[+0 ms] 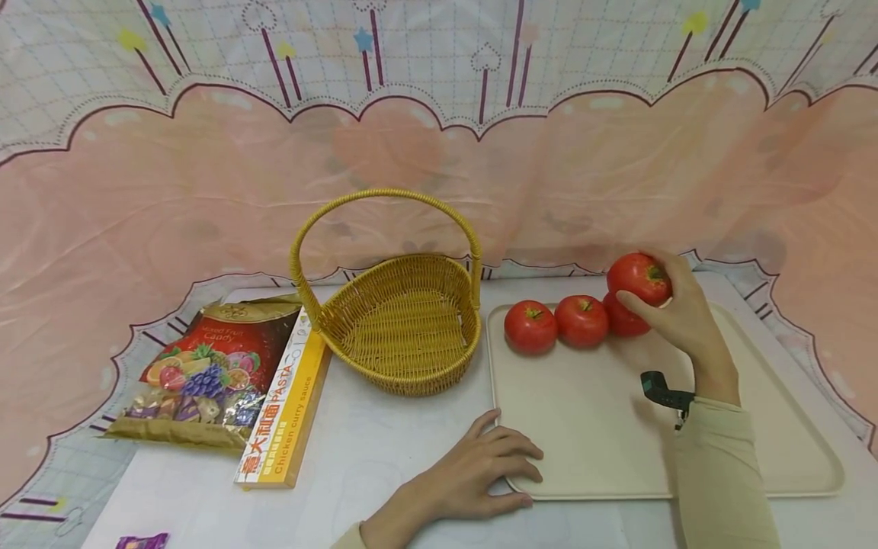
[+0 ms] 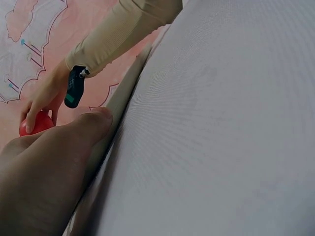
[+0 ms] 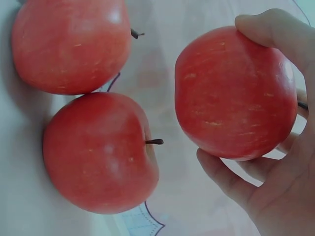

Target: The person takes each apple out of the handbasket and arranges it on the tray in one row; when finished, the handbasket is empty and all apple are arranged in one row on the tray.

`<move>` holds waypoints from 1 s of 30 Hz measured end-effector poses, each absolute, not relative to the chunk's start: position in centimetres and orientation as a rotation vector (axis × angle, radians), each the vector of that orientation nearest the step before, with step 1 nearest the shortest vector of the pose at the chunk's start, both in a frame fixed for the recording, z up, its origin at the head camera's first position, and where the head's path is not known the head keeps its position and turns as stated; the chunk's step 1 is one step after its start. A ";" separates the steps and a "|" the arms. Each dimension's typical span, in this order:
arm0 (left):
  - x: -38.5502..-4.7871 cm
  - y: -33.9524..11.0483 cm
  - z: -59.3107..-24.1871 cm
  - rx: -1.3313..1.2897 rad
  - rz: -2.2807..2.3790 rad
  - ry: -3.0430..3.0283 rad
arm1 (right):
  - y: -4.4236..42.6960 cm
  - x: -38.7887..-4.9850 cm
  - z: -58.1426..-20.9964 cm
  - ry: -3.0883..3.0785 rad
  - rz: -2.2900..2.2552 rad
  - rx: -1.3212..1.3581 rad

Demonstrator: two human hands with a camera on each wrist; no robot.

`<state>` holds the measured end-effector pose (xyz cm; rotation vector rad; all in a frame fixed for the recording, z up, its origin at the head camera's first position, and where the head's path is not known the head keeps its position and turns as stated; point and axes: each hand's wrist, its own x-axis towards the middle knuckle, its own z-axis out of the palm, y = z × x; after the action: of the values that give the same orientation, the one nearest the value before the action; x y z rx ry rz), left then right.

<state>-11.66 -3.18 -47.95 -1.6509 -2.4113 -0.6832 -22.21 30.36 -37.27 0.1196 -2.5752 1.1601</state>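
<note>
My right hand [image 1: 686, 313] grips a red apple [image 1: 638, 277] between thumb and fingers, raised above the tray. In the right wrist view the held apple [image 3: 236, 93] is apart from two others, and its stem points toward the palm. Below it in the head view, another apple [image 1: 624, 316] is partly hidden. Beside that one stand a middle apple [image 1: 581, 321] and a left apple [image 1: 530, 327], in a row along the back of the beige tray [image 1: 583, 427]. My left hand [image 1: 480, 469] rests at the tray's front left corner, its fingers spread and loosely bent, holding nothing.
A yellow wicker basket [image 1: 405, 377] with a tall handle stands left of the tray. Farther left lie a pasta box [image 1: 291, 412] and a bag of mixed fruit candy [image 1: 206, 374]. One purple-wrapped candy [image 1: 142, 542] is at the front left edge. Patterned cloth [image 1: 439, 175] hangs behind.
</note>
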 end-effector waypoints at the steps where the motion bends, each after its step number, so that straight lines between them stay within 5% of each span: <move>1: -11.7 -3.2 -47.9 -1.652 -0.682 -2.410 | 30.4 -22.2 -37.3 -2.577 1.162 0.109; 30: -11.8 -3.1 -47.8 -1.652 -0.697 -2.405 | 34.0 -22.6 -38.2 -2.583 1.098 -0.038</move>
<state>-11.75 -3.15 -47.82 -1.6516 -2.4051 -0.6971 -22.56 34.04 -38.19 -0.0380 -2.5826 1.0977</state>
